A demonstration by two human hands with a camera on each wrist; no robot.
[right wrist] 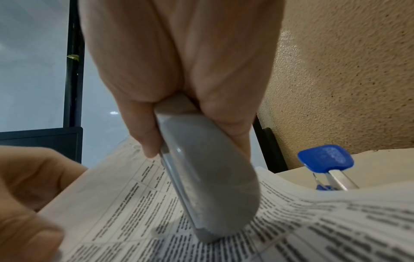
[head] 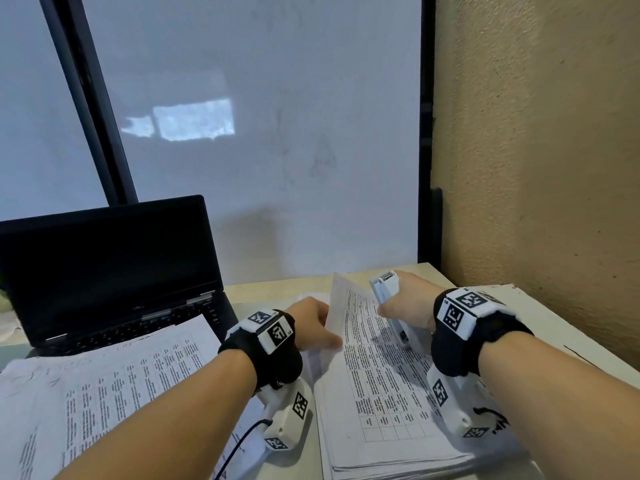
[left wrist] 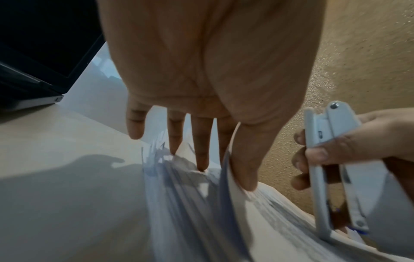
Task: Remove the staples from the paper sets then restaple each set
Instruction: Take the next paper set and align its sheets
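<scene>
Midway, by my judgement: my right hand (head: pixel 403 306) is gripping the smooth grey stapler (head: pixel 389 308), fingers wrapped round it, above the printed paper set (head: pixel 377 368) on the right of the desk (head: pixel 263 289). My left hand (head: pixel 311 325) is pinching a thin, floppy top sheet's edge, lifting it. Second set (head: pixel 114 386) is lying left; blue-handled staple remover (right wrist: pixel 326 160) is resting behind.

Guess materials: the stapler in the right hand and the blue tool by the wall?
Stapler: looks like matte grey plastic on top, smooth and rounded with no glare; the left wrist view shows a thin flat base and rivets, likely painted metal. Blue tool: glossy blue plastic grip, judging by its highlight, with shiny silvery arms, probably bare steel.
</scene>
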